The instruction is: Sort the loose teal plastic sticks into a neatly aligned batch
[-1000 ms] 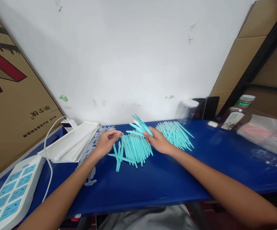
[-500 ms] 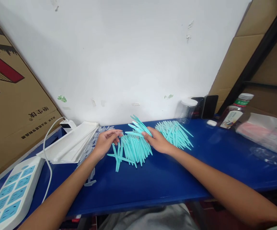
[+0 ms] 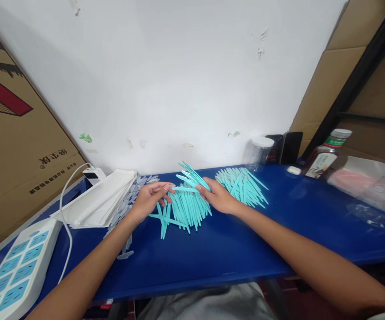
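Note:
My right hand [image 3: 219,195] is closed around a fanned bunch of slim teal sticks [image 3: 192,177], which look like eyebrow razors. One of them points left, its end by the fingertips of my left hand [image 3: 150,200]. Those fingertips are pinched; a small pale thing seems to be between them, too small to make out. Below the hands lies a dense pile of teal razors [image 3: 190,211], with a few crossed loose ones [image 3: 164,221] at its left. A second teal pile [image 3: 241,186] is beyond my right hand. Translucent plastic pieces [image 3: 118,214] lie beside my left wrist, partly hidden.
White paper-like sleeves [image 3: 95,200] are stacked at left, near a white cable [image 3: 66,224] and a power strip [image 3: 15,266]. A clear jar [image 3: 259,153], phones [image 3: 290,149], a bottle [image 3: 326,155] and a pink-filled bag [image 3: 362,182] stand right on the blue table [image 3: 226,253].
My left hand has moved slightly right, bringing its fingertips to the end of one teal razor. The bunch in my right hand has shifted slightly left; the piles look the same.

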The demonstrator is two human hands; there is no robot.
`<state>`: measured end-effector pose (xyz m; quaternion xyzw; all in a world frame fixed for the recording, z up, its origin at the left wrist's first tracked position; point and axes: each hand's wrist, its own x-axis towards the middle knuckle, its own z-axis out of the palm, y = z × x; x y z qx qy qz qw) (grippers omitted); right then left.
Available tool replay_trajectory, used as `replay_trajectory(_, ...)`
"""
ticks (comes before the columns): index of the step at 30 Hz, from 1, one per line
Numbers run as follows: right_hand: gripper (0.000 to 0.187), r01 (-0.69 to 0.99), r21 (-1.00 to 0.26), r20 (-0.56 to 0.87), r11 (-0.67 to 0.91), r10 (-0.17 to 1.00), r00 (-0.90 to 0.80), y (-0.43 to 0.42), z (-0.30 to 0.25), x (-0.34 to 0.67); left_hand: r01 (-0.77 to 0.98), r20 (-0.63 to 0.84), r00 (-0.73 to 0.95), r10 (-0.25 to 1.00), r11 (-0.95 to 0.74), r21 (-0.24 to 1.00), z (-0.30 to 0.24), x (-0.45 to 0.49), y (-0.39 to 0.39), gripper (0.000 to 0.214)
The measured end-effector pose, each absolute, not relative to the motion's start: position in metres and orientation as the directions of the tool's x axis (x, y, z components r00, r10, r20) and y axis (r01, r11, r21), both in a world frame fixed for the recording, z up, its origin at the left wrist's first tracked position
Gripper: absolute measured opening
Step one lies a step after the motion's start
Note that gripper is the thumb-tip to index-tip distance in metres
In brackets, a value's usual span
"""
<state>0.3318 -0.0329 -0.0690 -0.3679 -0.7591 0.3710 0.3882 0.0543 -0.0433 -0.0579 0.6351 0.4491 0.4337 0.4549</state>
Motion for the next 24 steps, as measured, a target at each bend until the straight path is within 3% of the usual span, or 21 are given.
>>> replay_trajectory(24, 0.036, 0.224, -0.848, 0.346, 0.481, 0.821, -0.454, -0.046, -0.064, 0.323, 0.218, 0.125, 0.312, 0.942, -0.199, 0.956, -0.055, 0.068, -0.052, 0.05)
